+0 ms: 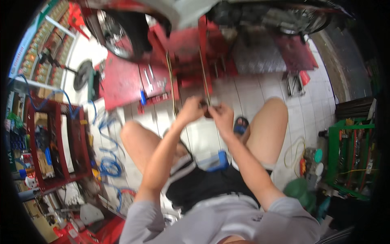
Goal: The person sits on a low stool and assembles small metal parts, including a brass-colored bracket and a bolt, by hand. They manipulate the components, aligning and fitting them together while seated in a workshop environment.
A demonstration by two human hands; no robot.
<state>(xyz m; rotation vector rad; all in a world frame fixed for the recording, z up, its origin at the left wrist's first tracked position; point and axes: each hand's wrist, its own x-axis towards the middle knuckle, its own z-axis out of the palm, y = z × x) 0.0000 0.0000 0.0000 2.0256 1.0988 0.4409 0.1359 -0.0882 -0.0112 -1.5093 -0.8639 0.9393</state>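
Between my knees, my left hand point(191, 110) and my right hand point(221, 116) meet with bent fingers around a small dark part point(208, 110). Its kind is too small and blurred to tell. Just beyond my hands stands a red motorcycle lift table point(120, 83) bearing a motorbike, whose front wheel point(118, 34) shows at the upper left. A blue-handled screwdriver point(142, 96) lies on the lift to the left of my hands, beside a silver wrench point(148, 79). Two thin brass-coloured rods point(204, 75) run along the lift toward my hands.
A red rack point(61, 138) of parts and a coiled blue air hose point(109, 166) are at the left. On the right stand a green tool rack point(333, 154) and several jars point(319, 156). A blue plastic stool point(221, 159) is under me on white tiles.
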